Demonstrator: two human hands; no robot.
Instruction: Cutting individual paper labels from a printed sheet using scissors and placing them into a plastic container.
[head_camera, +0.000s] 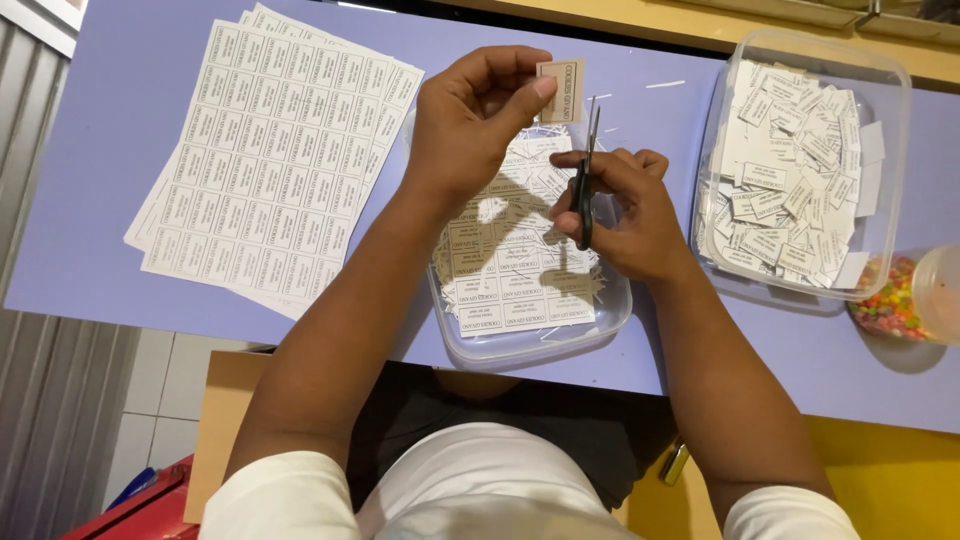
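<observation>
small printed paper label (560, 90), upright, pinched, scissors (585, 190) just beside

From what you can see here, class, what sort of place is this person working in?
Probably a small home or shop worktable for packing sweets. Sheets of printed labels lie on the purple table, a clear tub holds cut labels, and a jar of coloured sweets stands at the right edge.

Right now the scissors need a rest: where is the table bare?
Bare lilac tabletop lies left of the uncut white label sheets, and a narrow strip between the two clear plastic tubs. The tubs are crowded with paper.
</observation>
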